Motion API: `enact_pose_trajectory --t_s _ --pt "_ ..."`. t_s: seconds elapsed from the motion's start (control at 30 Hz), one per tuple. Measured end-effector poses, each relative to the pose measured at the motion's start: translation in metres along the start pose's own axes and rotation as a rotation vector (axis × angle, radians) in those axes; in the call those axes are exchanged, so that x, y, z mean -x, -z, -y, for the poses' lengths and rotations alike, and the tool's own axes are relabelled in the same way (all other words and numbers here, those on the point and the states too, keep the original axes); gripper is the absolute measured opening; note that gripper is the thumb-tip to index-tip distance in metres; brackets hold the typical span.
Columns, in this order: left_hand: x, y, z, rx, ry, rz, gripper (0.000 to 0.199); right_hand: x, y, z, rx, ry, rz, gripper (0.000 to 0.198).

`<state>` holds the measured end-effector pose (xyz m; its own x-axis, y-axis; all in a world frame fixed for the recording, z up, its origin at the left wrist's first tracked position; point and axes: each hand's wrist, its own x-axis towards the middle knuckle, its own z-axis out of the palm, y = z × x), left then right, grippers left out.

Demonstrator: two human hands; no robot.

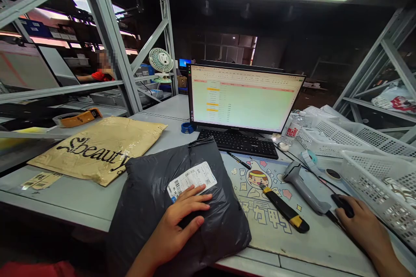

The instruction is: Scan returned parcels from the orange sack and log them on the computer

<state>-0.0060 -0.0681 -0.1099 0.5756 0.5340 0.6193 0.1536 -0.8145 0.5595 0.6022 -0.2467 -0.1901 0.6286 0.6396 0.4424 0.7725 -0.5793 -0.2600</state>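
Observation:
A dark grey plastic mailer bag [143,203] with a white shipping label [191,177] lies at the front of the desk, partly over its edge. My left hand [182,220] rests on it with fingers spread, covering the label's lower part. At the right, my right hand [362,225] is curled over a black computer mouse [343,205]. Between the hands, a black and yellow utility knife [284,207] and a grey barcode scanner [305,188] lie on a printed desk mat [256,229].
A tan mailer bag [97,149] lies at the left, near an orange tape dispenser [79,117]. Behind are a monitor [243,99], keyboard [238,143] and pen [238,160]. White plastic baskets [373,177] and a bottle [295,127] line the right. A person in red [104,73] sits beyond the metal frame.

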Motion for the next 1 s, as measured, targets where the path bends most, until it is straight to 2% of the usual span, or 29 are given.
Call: enact_pose_trajectory --t_s 0.23,0.4,1.0 --pt "0.0013 0.0002 -0.0003 -0.003 -0.002 -0.005 0.021 -0.0011 0.0033 0.0005 -0.025 -0.023 0.036 0.055" --pt "0.002 0.0001 -0.0005 -0.003 0.004 0.002 0.02 -0.0039 0.0056 -0.0008 -0.002 -0.074 0.108 0.059" --pt "-0.0003 -0.0002 -0.0004 0.001 0.006 -0.003 0.021 -0.0032 -0.0009 -0.0036 0.017 -0.04 0.059 0.061"
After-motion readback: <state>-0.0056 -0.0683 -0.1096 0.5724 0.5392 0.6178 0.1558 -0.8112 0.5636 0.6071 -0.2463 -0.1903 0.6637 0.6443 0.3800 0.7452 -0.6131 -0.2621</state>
